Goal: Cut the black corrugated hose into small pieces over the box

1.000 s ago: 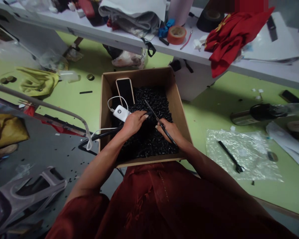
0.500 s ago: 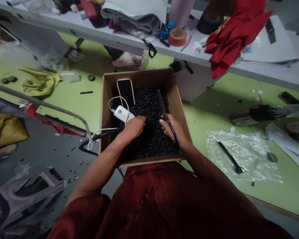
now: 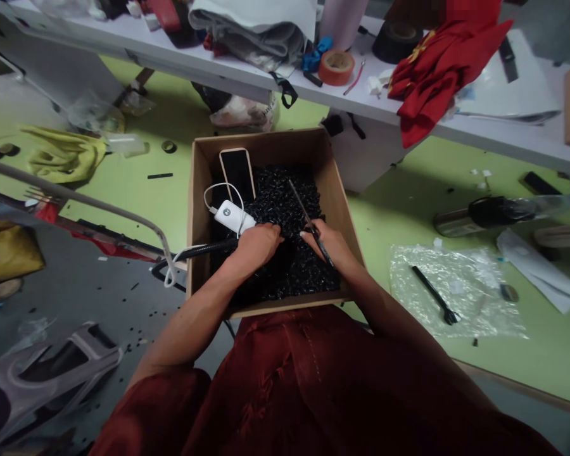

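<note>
A cardboard box (image 3: 342,209) lies in front of my body, with a heap of small shiny black pieces (image 3: 285,190) in it. My left hand (image 3: 261,244) is closed over the heap, its fingertips pinched; whatever they hold is too small and dark to make out. My right hand (image 3: 330,244) is wrapped round a pair of dark scissors (image 3: 304,209), whose blades point up and left over the pieces. Beside my left hand rests a white power bank (image 3: 230,215) with a white cable. A phone (image 3: 238,174) with a pale edge leans in the box's far left corner.
Behind the box runs a bench (image 3: 247,76) with orange tape (image 3: 336,68) and red cloth (image 3: 432,76). At right are a clear plastic bag (image 3: 408,310), a black stick-like tool (image 3: 432,291) and a metal flask (image 3: 456,221). A bent metal bar (image 3: 99,199) reaches in from the left.
My right hand has turned the scissors, so their blades lean further left, towards the left hand. My left hand has shifted very slightly. The whole view has moved a little.
</note>
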{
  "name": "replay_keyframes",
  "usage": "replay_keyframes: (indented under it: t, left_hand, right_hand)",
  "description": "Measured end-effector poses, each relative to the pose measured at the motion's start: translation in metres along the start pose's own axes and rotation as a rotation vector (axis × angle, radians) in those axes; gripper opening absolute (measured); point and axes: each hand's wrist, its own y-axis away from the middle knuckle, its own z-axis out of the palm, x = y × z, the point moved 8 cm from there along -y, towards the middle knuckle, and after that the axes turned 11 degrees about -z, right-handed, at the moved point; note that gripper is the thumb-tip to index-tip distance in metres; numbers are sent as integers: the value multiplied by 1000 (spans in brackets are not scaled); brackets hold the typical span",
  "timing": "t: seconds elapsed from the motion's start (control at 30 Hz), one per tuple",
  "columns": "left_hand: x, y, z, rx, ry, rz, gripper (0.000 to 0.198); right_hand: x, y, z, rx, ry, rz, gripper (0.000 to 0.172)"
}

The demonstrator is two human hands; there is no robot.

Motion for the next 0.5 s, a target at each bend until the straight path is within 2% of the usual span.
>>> replay_keyframes:
  t: [0.1,0.27,0.4,0.5]
  left_hand:
    - [-14,0,-17,110,-10,-69,28]
    - [-28,3,-37,220,52,-138,30]
    - [-30,4,-42,242,98,-139,32]
    - [-32,4,-45,258,119,-148,35]
  right_hand:
    - [4,-2,12,-138,181,-6,38]
    - [6,0,26,-257,318,-89,39]
    - [-13,14,39,-369,361,-242,41]
    - [-35,28,48,-464,404,-373,36]
